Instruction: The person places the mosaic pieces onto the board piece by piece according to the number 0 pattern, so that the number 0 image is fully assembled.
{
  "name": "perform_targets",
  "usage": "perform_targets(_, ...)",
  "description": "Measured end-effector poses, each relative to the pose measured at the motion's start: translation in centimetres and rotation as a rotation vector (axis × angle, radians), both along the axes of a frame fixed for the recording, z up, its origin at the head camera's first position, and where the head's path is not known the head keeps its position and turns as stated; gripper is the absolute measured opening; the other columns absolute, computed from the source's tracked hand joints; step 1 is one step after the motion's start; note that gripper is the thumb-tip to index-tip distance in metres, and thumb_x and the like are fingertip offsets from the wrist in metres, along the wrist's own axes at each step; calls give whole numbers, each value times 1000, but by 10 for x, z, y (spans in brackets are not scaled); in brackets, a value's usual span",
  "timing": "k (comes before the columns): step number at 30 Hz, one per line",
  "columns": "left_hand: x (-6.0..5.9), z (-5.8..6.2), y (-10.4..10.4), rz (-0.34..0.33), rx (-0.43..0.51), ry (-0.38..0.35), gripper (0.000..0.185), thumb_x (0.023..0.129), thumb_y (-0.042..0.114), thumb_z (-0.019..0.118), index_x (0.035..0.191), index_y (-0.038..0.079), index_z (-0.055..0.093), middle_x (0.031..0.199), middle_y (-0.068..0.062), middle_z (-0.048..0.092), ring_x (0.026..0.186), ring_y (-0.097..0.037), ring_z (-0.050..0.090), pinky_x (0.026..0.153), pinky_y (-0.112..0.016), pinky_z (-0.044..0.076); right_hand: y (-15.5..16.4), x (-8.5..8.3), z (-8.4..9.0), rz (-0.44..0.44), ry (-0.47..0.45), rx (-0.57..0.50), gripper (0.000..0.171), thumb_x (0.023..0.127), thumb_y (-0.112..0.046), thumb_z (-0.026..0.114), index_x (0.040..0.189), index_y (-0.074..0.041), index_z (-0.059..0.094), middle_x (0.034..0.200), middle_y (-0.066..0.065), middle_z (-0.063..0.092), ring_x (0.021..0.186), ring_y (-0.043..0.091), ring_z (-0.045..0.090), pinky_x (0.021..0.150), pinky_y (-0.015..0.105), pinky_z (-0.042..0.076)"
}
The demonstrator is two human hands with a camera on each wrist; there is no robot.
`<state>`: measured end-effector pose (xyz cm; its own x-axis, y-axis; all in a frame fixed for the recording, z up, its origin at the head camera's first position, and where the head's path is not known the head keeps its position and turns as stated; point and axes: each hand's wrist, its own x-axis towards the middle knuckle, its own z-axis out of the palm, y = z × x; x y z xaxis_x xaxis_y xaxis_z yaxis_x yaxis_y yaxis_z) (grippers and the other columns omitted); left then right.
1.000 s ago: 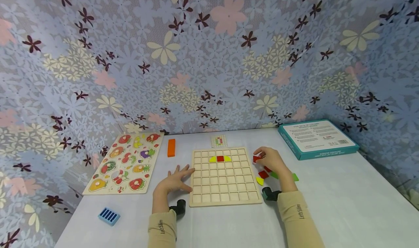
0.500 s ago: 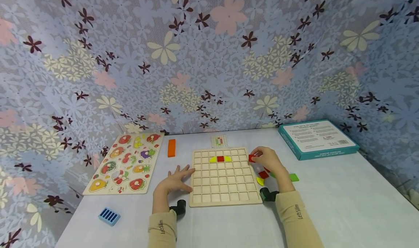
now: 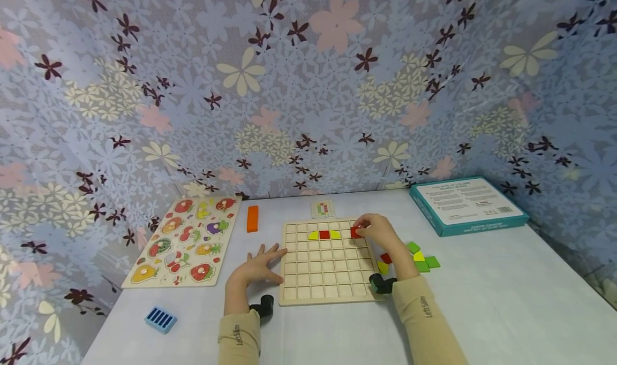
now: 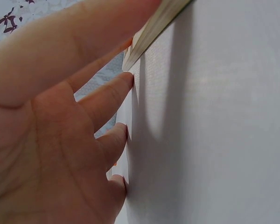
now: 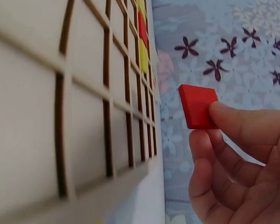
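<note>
My right hand (image 3: 378, 231) pinches a red square tile (image 5: 198, 107) between thumb and fingers, above the right edge of a wooden grid board (image 3: 330, 266). Near the board's top row sit a red tile (image 3: 324, 235) and, on either side of it, yellow quarter-round tiles (image 3: 314, 235). My left hand (image 3: 255, 268) lies with spread fingers at the board's left edge; in the left wrist view its thumb and index finger reach the wooden edge (image 4: 151, 35). A small pattern card (image 3: 322, 208) lies behind the board.
Loose green tiles (image 3: 421, 266), a red one (image 3: 386, 258) and yellow ones lie right of the board, partly under the right arm. A teal box (image 3: 467, 204) stands back right. On the left are a fruit puzzle (image 3: 185, 242), an orange block (image 3: 253, 218) and a blue slotted block (image 3: 161, 319).
My right hand has carried the red square tile leftward, from beside the board to over its right edge, uncovering more green and yellow tiles. The left hand has stayed in place.
</note>
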<state>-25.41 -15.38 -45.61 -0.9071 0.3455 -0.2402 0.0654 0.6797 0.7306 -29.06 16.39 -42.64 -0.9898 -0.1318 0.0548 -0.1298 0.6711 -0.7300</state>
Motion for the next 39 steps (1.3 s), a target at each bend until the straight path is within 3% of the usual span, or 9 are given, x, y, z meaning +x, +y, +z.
perform_targets(9,1,1,1,-6,3,3,77,67,9,78,137,16,47,152,-10,23,141,-37,-3,109,-57,-13,-22,-2,-5,50,-8,15,10,85,-5,60,94,-4,66,87,10,62,78,22,56,67,35,49)
perform_targets(17,-2,-3,1,10,0,1,78,66,7,78,137,16,46,152,-9,23,141,-35,-3,109,-56,-13,-35,-1,-12,28,-23,-6,9,84,-2,60,92,-3,65,83,8,60,68,18,54,58,28,46)
perform_targets(32,-1,-2,1,7,-1,7,79,65,7,78,137,15,47,152,-10,23,141,-36,-3,109,-56,-12,-40,-1,-22,12,-6,43,7,82,0,63,86,-6,64,80,4,61,69,17,53,58,26,45)
perform_targets(39,-2,-3,0,8,-6,6,79,66,8,78,137,15,46,152,-10,23,141,-35,-3,109,-56,-13,-39,1,-20,30,-17,82,13,82,1,61,92,-5,67,83,6,60,70,18,51,58,27,43)
